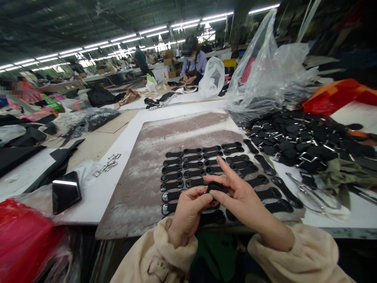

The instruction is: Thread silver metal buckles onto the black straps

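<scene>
We pinch one black strap piece point(214, 188) between left hand point(187, 214) and right hand point(240, 196) fingers, keeping it flat, aligned with the near rows point(191, 169) on the board point(141, 188).

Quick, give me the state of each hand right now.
Left hand: closed, pinching a black strap piece.
Right hand: fingers on the same black strap piece, index finger stretched out.

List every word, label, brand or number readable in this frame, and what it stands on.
None can be read.
Cardboard boxes at the far tables: any print too small and blurred.
Cream sleeve of the left hand: a small stitched outline figure, no letters.
Black strap piece held by both hands, right hand: no marking visible.
</scene>
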`<state>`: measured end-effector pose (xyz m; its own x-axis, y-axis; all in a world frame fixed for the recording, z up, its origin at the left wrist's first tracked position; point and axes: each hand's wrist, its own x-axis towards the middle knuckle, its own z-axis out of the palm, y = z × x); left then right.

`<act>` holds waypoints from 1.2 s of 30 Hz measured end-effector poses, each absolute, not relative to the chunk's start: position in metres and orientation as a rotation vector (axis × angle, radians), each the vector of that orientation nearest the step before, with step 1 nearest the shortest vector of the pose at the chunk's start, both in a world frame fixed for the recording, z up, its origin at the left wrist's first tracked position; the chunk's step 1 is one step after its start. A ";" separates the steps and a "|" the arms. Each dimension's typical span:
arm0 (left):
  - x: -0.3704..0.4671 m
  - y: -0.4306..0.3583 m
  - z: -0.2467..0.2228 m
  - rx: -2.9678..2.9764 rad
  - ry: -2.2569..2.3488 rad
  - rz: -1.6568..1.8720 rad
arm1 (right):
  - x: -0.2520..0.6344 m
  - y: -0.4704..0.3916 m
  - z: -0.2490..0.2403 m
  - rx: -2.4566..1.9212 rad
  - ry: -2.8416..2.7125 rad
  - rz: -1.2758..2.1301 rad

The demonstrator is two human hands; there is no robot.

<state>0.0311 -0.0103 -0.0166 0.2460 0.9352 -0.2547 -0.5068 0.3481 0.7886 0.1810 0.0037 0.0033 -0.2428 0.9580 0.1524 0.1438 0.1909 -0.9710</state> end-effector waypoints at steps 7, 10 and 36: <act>0.036 -0.010 -0.017 0.613 0.873 1.260 | 0.182 0.009 -0.002 -1.154 -1.534 0.980; 0.036 -0.010 -0.017 0.585 0.899 1.305 | 0.181 0.009 -0.004 -1.187 -1.619 0.839; 0.040 -0.015 -0.023 0.483 0.951 1.369 | 0.171 0.005 -0.012 -1.221 -1.593 0.719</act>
